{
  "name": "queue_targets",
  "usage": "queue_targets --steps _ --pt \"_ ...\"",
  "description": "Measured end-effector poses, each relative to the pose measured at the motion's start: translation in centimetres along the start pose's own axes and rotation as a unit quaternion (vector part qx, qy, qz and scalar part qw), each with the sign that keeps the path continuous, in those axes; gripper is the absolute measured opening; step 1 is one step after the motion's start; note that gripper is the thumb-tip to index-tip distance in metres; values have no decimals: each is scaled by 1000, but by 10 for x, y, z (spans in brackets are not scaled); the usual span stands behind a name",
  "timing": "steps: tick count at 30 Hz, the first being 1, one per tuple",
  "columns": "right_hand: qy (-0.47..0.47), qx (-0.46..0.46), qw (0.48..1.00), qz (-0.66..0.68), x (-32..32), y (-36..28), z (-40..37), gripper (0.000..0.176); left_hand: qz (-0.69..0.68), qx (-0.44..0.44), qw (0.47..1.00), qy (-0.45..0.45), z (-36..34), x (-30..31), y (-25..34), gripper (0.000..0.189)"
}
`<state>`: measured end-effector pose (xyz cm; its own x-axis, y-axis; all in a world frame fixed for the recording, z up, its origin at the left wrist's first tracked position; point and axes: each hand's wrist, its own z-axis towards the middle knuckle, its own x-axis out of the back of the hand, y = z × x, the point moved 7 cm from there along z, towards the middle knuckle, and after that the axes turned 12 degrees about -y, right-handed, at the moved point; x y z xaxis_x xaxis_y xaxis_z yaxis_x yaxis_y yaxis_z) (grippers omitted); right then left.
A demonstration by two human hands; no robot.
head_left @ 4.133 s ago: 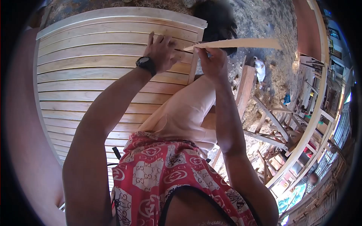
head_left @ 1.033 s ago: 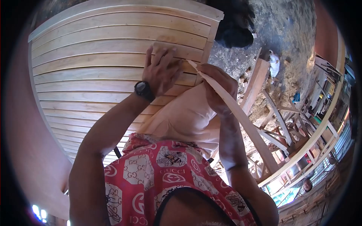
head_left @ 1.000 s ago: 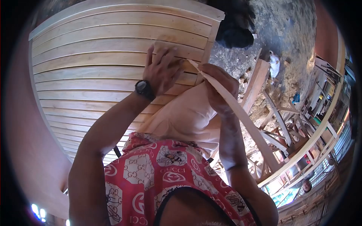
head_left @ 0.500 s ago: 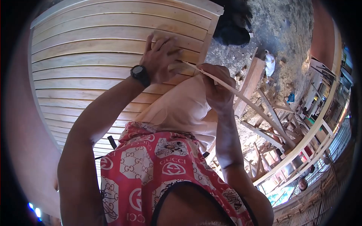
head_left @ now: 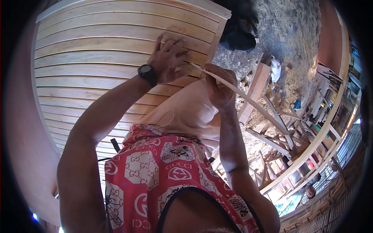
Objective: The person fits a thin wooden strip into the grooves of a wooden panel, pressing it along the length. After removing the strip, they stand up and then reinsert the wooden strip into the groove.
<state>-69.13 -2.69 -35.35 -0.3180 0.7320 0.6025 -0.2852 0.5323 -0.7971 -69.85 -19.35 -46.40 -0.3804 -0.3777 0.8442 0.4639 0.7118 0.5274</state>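
Note:
A slatted wooden panel with narrow grooves lies in front of me. My left hand, a dark watch on its wrist, rests over the slats near the right edge with its fingers spread. Beside it, my right hand is closed around a long, thin wooden strip. The strip's pointed near end reaches over the panel beside my left fingers. Its other end slants away to the lower right. My right fingertips are partly hidden by the hand.
A stack of rough timber pieces stands at right on the shaving-strewn ground. A dark shape lies beyond the panel's corner, near a white object. Another person is far off at lower right.
Both hands stay close to the same place, the right one shifting slightly left with the strip. The view has shifted a little.

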Motion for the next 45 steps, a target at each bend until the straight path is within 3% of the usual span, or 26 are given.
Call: queue_targets --steps 5,9,11,15,21,23,29,32,36,38,42,44,45 --pt "-34 -13 999 -33 -2 -6 3 13 7 14 1000 -14 0 -1 4 64" --pt "-6 14 997 -73 -3 -14 3 15 29 31 998 -54 0 -6 10 68" --pt "2 -18 1000 -3 -4 4 -5 17 50 36 997 -50 -1 -6 17 70" --pt "-20 -67 996 -57 -2 -2 -3 18 68 48 995 -49 -5 -1 23 66" --pt "-20 -62 996 -58 2 -2 -5 17 -5 21 1000 3 -14 -3 26 45" --pt "-23 -64 996 -64 2 -4 -4 17 19 -20 999 36 -18 -8 29 27" --pt "-38 -42 997 -46 2 -1 -4 16 42 -62 996 51 -29 -10 39 32" --pt "37 -65 997 17 16 -9 -3 12 73 -35 995 57 -32 -13 38 33" --pt "46 -64 997 -25 27 -22 -8 10 58 -20 998 24 -33 -6 33 28" --pt "23 -16 998 -52 21 -22 -17 10 22 -50 998 30 -35 9 38 26" --pt "-11 -50 999 10 6 -15 -31 13 48 -38 998 -9 -32 -4 33 26" --pt "-14 -67 997 24 1 -9 -37 13 32 -14 998 -42 -31 -7 29 48" --pt "-16 -82 996 36 -2 -6 -39 14 33 -15 998 -42 -31 -7 28 48"
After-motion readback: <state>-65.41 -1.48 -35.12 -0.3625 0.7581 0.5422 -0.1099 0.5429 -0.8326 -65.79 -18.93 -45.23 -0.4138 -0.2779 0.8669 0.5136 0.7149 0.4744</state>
